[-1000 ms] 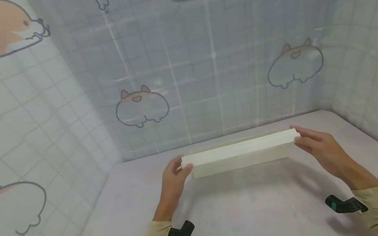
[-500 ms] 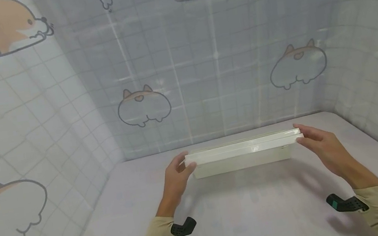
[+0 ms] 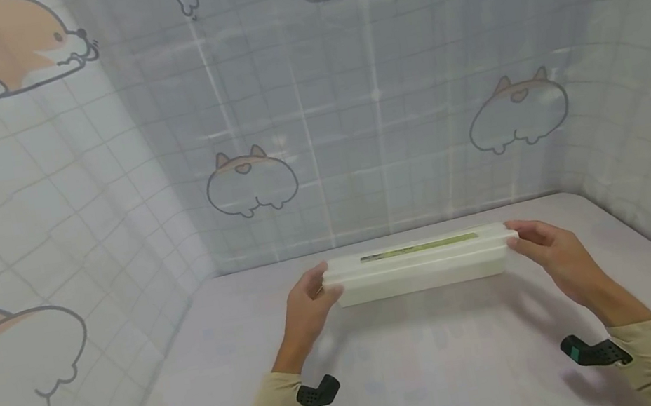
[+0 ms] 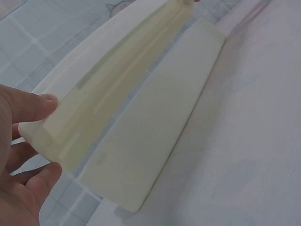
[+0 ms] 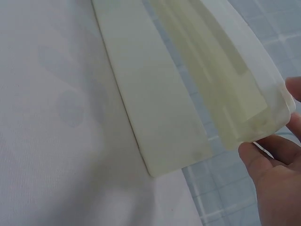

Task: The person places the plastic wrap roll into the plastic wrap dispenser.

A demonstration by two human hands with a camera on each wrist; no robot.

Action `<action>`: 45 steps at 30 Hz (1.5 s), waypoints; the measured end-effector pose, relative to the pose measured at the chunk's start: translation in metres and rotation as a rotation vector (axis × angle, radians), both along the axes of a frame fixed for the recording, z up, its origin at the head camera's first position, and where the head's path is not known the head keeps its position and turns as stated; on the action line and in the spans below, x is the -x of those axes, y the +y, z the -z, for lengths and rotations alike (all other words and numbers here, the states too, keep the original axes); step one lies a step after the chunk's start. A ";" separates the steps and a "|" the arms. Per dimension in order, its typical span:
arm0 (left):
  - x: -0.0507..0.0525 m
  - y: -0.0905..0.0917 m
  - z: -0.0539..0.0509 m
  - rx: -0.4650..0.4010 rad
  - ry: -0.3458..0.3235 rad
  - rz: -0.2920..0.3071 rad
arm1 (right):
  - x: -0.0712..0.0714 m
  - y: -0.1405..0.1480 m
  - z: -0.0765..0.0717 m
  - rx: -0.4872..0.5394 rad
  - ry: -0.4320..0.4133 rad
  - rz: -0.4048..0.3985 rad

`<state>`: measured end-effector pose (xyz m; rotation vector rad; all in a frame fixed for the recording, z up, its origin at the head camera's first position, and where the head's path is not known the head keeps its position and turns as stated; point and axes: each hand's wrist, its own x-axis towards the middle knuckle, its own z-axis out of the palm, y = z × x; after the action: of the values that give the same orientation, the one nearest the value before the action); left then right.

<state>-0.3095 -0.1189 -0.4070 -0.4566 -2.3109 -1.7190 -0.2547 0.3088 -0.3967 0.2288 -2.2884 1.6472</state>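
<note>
A long, narrow white lid [image 3: 345, 268] with a green-and-dark label strip [image 3: 418, 247] on top is held level between my two hands. My left hand [image 3: 306, 311] grips its left end, thumb at the front. At the right end, my right hand [image 3: 547, 260] pinches the lid between thumb and fingers. Directly below stands a long off-white box [image 3: 421, 279] on the table. Both wrist views show a gap between the raised lid [image 4: 110, 77] and the box [image 4: 155, 113]. The lid hides the box's inside.
The pale table [image 3: 419, 351] ends close behind the box. Curtain-like walls [image 3: 338, 123] with a grid and cartoon dog print stand at the back and both sides. Black bands [image 3: 319, 393] with small devices sit on both wrists.
The lid has tilted so that its top and label strip now face me, and it covers the box's back edge seen before. Both hands keep their hold on its ends.
</note>
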 end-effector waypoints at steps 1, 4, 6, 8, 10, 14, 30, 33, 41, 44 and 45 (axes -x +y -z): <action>0.000 0.000 0.000 0.008 0.001 -0.006 | 0.000 0.000 0.000 -0.006 0.000 0.007; 0.002 0.001 0.003 0.051 0.022 -0.030 | 0.002 0.000 0.003 0.004 0.007 0.018; 0.004 0.002 0.005 0.075 0.035 -0.048 | 0.003 -0.001 0.004 0.020 0.010 0.024; 0.005 0.004 0.006 0.085 0.045 -0.056 | 0.005 -0.001 0.005 0.039 0.009 0.031; 0.005 0.005 0.007 0.078 0.046 -0.056 | 0.006 -0.001 0.006 0.040 0.003 0.042; 0.006 0.007 0.010 0.061 0.040 -0.051 | 0.008 -0.001 0.006 0.034 -0.016 0.047; 0.008 0.015 0.016 0.107 0.060 -0.080 | 0.012 0.002 0.010 0.009 -0.121 0.020; 0.009 0.016 0.016 0.114 0.055 -0.084 | 0.014 0.002 0.010 0.012 -0.121 0.018; 0.013 0.017 0.018 0.108 0.053 -0.078 | 0.019 0.001 0.011 0.041 -0.119 0.012; 0.015 0.016 0.019 0.105 0.052 -0.078 | 0.022 0.000 0.012 0.026 -0.126 0.021; 0.015 0.016 0.019 0.108 0.054 -0.079 | 0.023 -0.001 0.012 0.020 -0.128 0.024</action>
<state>-0.3247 -0.1027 -0.4257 -0.4201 -2.3585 -1.5327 -0.2777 0.3078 -0.4090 0.0932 -2.3560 1.7181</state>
